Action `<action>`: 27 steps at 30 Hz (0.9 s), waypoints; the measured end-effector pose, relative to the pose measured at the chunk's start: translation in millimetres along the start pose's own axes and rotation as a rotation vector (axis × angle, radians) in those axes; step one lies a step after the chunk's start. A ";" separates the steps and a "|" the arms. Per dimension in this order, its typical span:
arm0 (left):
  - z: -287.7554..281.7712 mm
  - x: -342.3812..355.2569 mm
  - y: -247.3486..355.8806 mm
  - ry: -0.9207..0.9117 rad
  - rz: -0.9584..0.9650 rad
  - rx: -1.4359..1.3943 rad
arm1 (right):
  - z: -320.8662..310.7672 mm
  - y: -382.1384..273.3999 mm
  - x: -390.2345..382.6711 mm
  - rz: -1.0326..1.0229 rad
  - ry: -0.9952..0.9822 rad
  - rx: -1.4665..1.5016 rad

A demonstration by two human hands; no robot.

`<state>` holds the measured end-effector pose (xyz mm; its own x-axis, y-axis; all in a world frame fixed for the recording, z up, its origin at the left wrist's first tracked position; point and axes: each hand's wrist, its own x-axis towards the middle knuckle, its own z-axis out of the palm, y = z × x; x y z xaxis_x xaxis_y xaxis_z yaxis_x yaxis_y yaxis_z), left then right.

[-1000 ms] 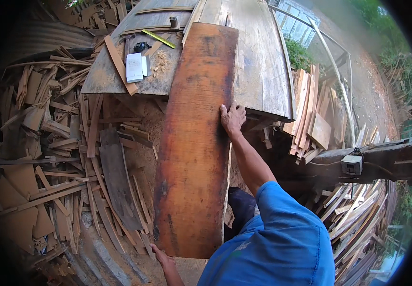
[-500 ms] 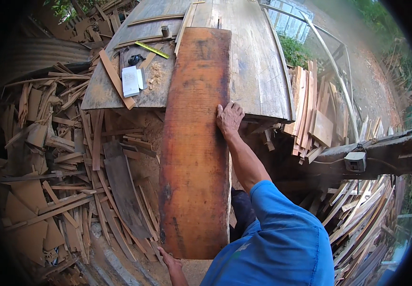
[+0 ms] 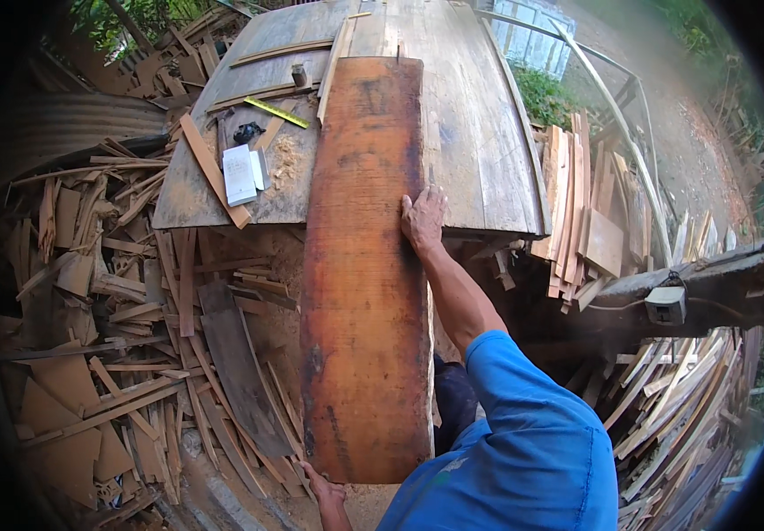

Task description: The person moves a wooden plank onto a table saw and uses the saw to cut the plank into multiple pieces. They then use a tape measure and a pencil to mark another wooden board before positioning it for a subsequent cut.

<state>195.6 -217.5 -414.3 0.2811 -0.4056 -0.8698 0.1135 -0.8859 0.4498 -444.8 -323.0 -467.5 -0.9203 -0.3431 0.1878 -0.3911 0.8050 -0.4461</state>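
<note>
A long, wide orange-brown wooden plank (image 3: 366,265) with dark stained edges lies with its far part on the worktable (image 3: 479,159), and its near part juts out toward me. At its near left corner, my left hand (image 3: 324,492) holds the end, with some fingers hidden beneath. My right hand (image 3: 424,217) grips the plank's right edge around its middle, close to the table's front edge, with the fingers bent over that side.
On the table's left are a yellow ruler (image 3: 276,112), a white box (image 3: 240,176), a black object (image 3: 246,133), sawdust (image 3: 286,164) and a loose wood strip (image 3: 214,173). Scrap wood (image 3: 107,292) is heaped at left; offcuts (image 3: 576,203) lean at right by a beam (image 3: 727,276).
The view has tilted, so the table sits lower in the picture. The plank reaches slightly farther over the table. Both hands keep their places on it.
</note>
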 end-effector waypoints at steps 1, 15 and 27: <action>2.5 2.1 1.0 -0.006 -0.017 0.024 | 0.8 2.4 4.3 -0.005 0.005 0.008; 38.0 10.3 13.5 -0.029 -0.019 0.038 | 10.8 3.1 48.5 0.008 -0.002 0.079; 75.3 41.1 14.3 0.211 -0.047 0.075 | 19.5 2.4 85.7 0.018 0.004 0.054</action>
<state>137.0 -263.8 -458.9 0.4712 -0.3146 -0.8240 0.0622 -0.9200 0.3869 -524.5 -359.9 -469.5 -0.9272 -0.3268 0.1830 -0.3741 0.7838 -0.4957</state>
